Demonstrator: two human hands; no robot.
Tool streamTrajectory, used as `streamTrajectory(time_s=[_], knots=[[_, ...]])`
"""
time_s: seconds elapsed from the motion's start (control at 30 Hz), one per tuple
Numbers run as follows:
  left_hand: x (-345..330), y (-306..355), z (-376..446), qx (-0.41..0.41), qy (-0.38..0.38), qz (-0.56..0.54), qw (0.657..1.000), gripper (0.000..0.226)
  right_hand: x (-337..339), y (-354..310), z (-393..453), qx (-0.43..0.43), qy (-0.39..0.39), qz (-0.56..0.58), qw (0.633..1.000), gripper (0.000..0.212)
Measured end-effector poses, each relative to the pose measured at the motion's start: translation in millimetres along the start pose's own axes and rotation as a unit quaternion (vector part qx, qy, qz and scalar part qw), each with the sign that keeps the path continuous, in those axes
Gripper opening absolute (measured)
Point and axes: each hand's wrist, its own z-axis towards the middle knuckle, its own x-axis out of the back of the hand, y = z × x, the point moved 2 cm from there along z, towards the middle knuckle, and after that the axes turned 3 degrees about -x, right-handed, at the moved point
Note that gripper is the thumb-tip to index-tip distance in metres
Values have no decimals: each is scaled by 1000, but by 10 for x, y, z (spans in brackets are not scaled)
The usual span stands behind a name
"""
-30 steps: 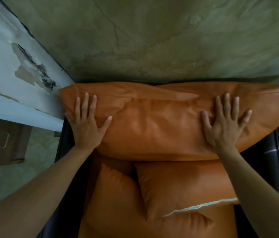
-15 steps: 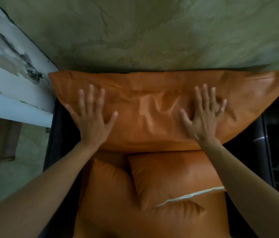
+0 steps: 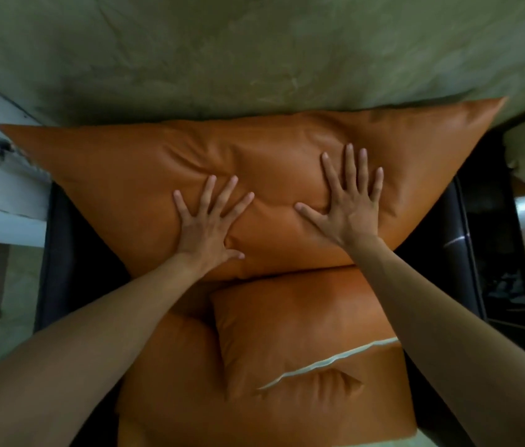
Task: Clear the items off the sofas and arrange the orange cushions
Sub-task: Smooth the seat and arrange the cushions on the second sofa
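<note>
Item: large orange cushion [image 3: 254,162]. It stands against the far wall [image 3: 254,53], propped along the back of a dark sofa [image 3: 70,253], and spans almost the whole width of the seat. Its right corner rises higher than its left, so it sits slightly tilted.

Item: left hand [image 3: 204,230]. Fingers are straight and spread, palm flat on the lower middle of the large cushion, grasping nothing. The leather-like cover dimples and creases around it.

Item: right hand [image 3: 349,208]. Also released and spread, it presses flat a little higher and to the right of the left hand. The two are near each other but apart.

Item: small orange cushion [image 3: 287,330]. It lies near, on the seat, with its far edge tucked under the large cushion and a pale seam or zip line [image 3: 328,361] along its near right side. Another orange cushion [image 3: 164,359] lies at its left, partly hidden by the left arm.

Handling note, as judgement: the step in hand looks like patting the large cushion flat and settling it against the back.
- Keep the palms broad and push evenly.
- Work outward from the middle toward both corners to smooth the creases.
- Level the raised right corner.
- The smooth cover may slide, so press toward the wall rather than downward.
- Avoid shoving the small cushions out of place.
</note>
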Motion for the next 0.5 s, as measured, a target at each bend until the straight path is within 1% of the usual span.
streamTrajectory(time_s=[0.17, 0.2, 0.23, 0.3, 0.33, 0.4, 0.5], knots=[[-27, 61, -154, 1, 28, 11, 1000, 138, 38, -27, -168, 7, 4, 33, 999, 105], [-29, 79, -205, -2, 35, 10, 999, 138, 53, -85, -249, 31, 6, 38, 999, 106], [-36, 94, -261, -4, 39, 12, 999, 138, 54, -172, -350, 76, 4, 36, 996, 107], [-59, 100, -400, -11, 46, 17, 999, 139, 26, -424, -593, 176, -23, 22, 984, 111], [-77, 68, -471, -12, 53, 17, 998, 140, -7, -575, -696, 203, -41, 16, 978, 115], [-102, -65, -618, 7, 67, 21, 998, 142, -97, -878, -825, 215, -69, 2, 974, 126], [-126, -376, -810, 62, 80, 21, 995, 143, -235, -1265, -878, 201, -88, -24, 975, 141]])
